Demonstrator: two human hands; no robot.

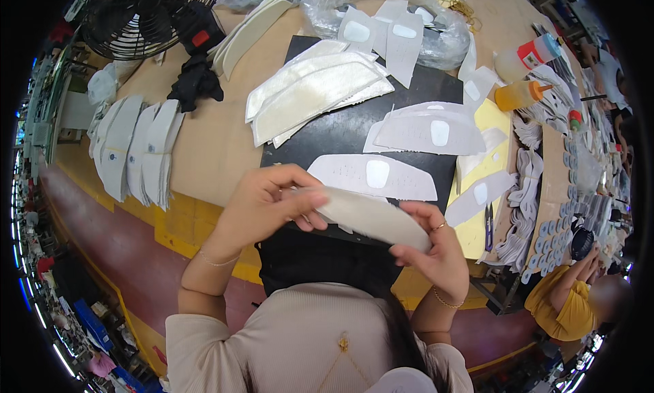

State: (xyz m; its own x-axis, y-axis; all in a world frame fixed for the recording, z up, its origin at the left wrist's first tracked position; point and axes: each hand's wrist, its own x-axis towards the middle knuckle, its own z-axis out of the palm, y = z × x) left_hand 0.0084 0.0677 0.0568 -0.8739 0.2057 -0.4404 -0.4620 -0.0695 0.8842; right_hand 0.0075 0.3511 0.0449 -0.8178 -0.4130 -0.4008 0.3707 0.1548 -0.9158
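Observation:
Between my two hands I hold a long, curved, off-white fabric piece (375, 216), raised over the near edge of a black board (300, 144). My left hand (279, 199) pinches its left end between thumb and fingers. At the right end, my right hand (432, 246) grips it with thumb below and fingers above. Just beyond lies a pale perforated piece (340, 169) with a white patch (378, 174). Farther off sits a small stack of similar pale pieces (409, 130). A pile of thick white curved pads (320, 86) rests on the board's far left part.
A black fan (146, 11) stands far left, with a black cloth (196, 83) near it. Bundled pale pieces (139, 151) lie at left. A glue bottle (521, 95), a clear bottle (528, 55) and dark-handled snips (488, 229) are at right. Another person in a yellow top (555, 308) works at far right.

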